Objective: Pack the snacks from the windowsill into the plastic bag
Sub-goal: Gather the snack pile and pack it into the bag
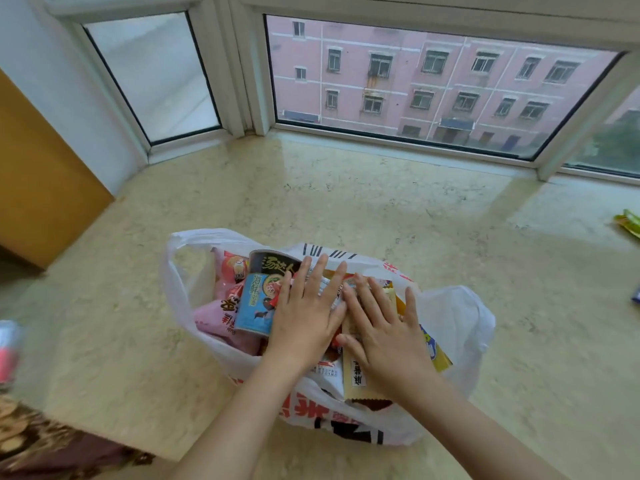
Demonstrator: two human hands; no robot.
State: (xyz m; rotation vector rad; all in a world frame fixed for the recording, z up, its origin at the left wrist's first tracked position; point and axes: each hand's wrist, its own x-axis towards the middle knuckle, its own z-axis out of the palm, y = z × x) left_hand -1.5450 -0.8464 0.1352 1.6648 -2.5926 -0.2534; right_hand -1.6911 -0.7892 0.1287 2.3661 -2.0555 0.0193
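On the marble windowsill (346, 202), both flat-fingered hands press snacks (254, 303) in the plastic bag (453, 317).

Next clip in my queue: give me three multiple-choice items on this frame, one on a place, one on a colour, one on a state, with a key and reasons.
1. Where does the green snack packet lie?
A. inside the bag
B. on the windowsill at the far right edge
C. under the left hand

2. What colour is the body of the instant noodle cup in the plastic bag?
A. blue
B. green
C. white

3. How do the two hands lie?
A. both flat with straight fingers on the snacks
B. both gripping the bag handles
C. one raised off the bag

Key: 1 B, the packet sits on the windowsill, apart from the bag. 2 A, its side is blue. 3 A, left hand and right hand press flat on the packets.
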